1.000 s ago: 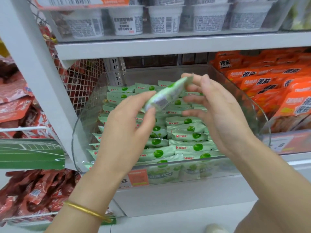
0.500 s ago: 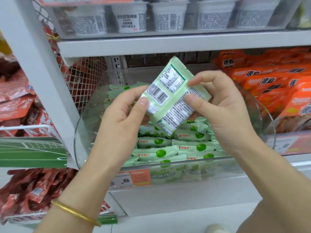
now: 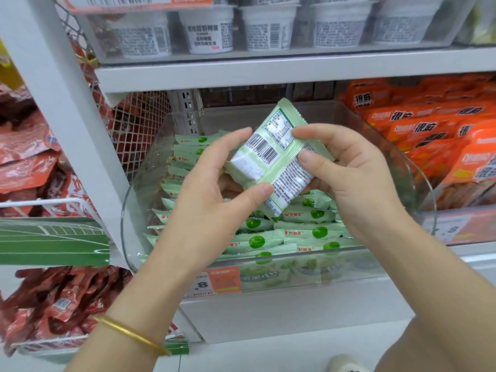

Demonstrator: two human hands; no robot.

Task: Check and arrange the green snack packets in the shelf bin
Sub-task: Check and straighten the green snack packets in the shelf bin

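Both hands are up at the centre of the frame with one green packet (image 3: 271, 157) caught between them, and it sits right above the clear shelf bin (image 3: 295, 267). The left hand (image 3: 214, 189) pinches the packet's left side, thumb on the lower edge and fingers (image 3: 241, 134) curled onto the upper left. The right hand (image 3: 357, 178) pinches the right edge, thumb pressed on the printed panel. Both grips are closed on the packet, so neither hand is nearer; they share it.

The packet's long axis stands steeply, with its serrated end toward the upper centre and its other end dipping toward the bin. Its back faces the camera: pale green film, a barcode and white blocks of small print. It looks flat and sealed, though the print is too fine to read.

Below it, the packets in the bin (image 3: 268, 237) lie face up in overlapping rows, green dots showing, with their long axes running left to right. That is the relation that matters. To rejoin them, I judge this one must be flipped face up, turned crosswise and brought straight down.
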